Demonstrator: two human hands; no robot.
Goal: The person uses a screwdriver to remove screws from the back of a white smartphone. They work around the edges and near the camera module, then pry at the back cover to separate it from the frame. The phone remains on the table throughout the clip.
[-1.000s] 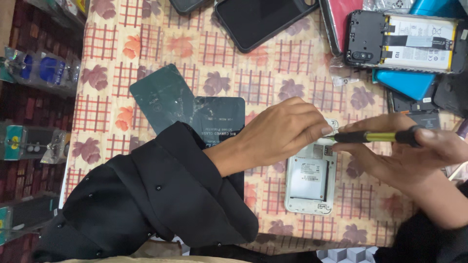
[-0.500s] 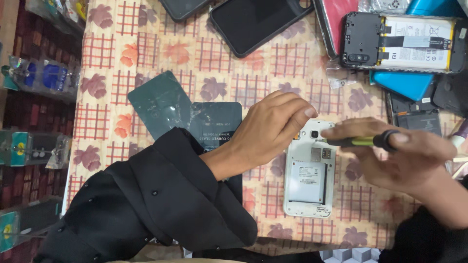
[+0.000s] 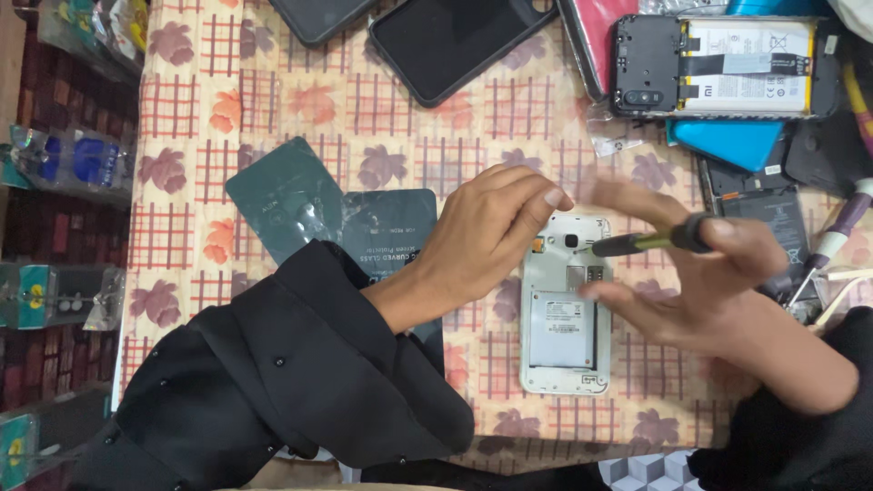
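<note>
Head view, looking down at a work table. We see a white phone (image 3: 566, 309) lying face down with its back cover off, near the middle of a cloth (image 3: 182, 118) printed with red checks and leaves. A pale battery label fills its lower half; the camera opening sits at its far end.

The left hand (image 3: 486, 238) comes in from a black sleeve (image 3: 291, 382) at the near left. Its fingers (image 3: 536, 195) are loosely curved and held close together, with the tips resting at the far left corner of the phone.

The right hand (image 3: 700, 273) enters from the near right and is blurred. We see its thumb and fingers pinching the handle of a screwdriver (image 3: 650, 242), while the other fingers are spread above and below the shaft. The dark tip points left and lies over the far end of the phone, just right of the camera opening; whether it touches, we cannot tell.

Under the left forearm lie two dark green packets (image 3: 300, 205), overlapping. At the far edge lies a black phone (image 3: 459, 41), screen up. At the far right an opened black phone (image 3: 718, 65) shows its battery, above a blue cover (image 3: 727, 144). A second screwdriver (image 3: 832, 245) with a purple grip lies at the right edge.
</note>
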